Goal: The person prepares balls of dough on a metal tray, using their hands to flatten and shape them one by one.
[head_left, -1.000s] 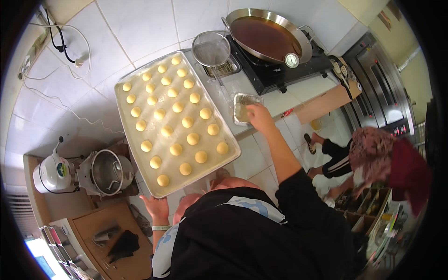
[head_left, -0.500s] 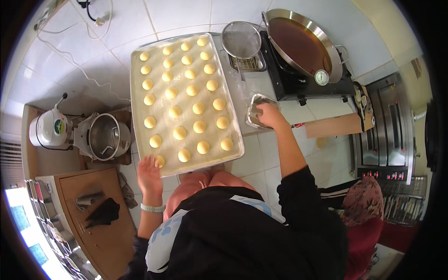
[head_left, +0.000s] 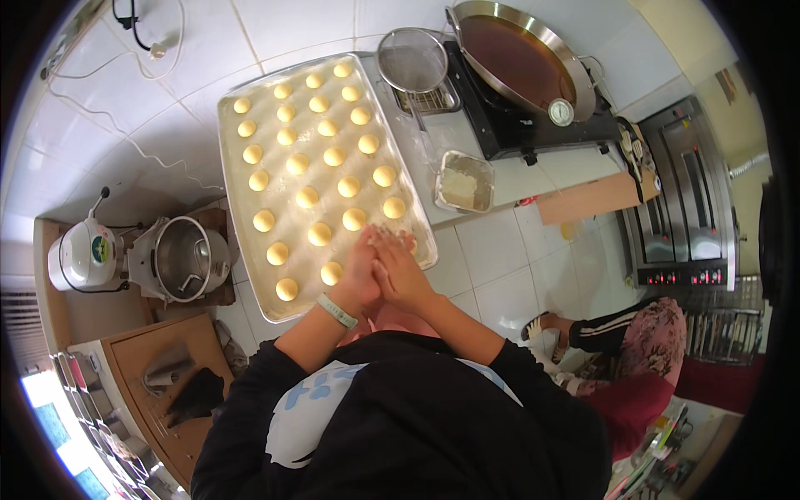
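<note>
My left hand [head_left: 358, 275] and my right hand [head_left: 401, 271] meet palm to palm above the near right part of a large metal baking tray [head_left: 285, 198]. Their fingers are stretched out and look pale with powder; whatever lies between the palms is hidden. Rows of round yellow dough balls [head_left: 319, 234] cover the tray, and my hands block the view of some near the front edge. Right of the tray stands a small rectangular metal tin [head_left: 457, 202] with pale powder inside, apart from both hands.
A wide pan [head_left: 546, 35] of brown oil with a dial thermometer [head_left: 561, 112] sits on a black stove [head_left: 508, 137]. Beside it rests a mesh strainer [head_left: 412, 60]. A stand mixer's bowl [head_left: 182, 258] is at left, a deck oven [head_left: 687, 200] at right. Another person [head_left: 654, 342] is at lower right.
My right hand has left the powder tin and moved left over the tray. My left hand has come right from the tray's near left corner, and the two palms now touch.
</note>
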A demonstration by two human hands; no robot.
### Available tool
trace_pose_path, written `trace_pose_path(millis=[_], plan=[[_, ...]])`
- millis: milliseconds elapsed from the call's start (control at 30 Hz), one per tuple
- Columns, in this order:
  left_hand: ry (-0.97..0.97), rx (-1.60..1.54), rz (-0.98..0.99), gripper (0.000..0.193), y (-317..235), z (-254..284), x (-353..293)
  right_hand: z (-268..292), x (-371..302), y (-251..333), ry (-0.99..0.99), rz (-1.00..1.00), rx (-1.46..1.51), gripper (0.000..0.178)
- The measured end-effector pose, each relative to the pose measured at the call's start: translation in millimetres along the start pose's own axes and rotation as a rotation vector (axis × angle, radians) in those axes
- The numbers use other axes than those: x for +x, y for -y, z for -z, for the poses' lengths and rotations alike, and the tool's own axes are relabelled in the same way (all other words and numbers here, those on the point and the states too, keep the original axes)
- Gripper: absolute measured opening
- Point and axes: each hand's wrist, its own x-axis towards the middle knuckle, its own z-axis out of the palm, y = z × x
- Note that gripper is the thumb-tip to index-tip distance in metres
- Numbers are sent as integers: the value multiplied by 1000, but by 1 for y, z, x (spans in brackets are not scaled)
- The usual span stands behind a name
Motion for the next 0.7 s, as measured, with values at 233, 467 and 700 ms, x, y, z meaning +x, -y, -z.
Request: trace_pose_path(millis=[233,467,700], plan=[[55,-89,-386,35,-28,17,-36,80,53,-88,-94,-218,-124,19],[-236,32,-368,23,-23,25,-22,84,70,-200,71,-464,-356,22],[-28,-84,-222,38,-22,28,-23,109,58,-125,116,-334,-445,32]])
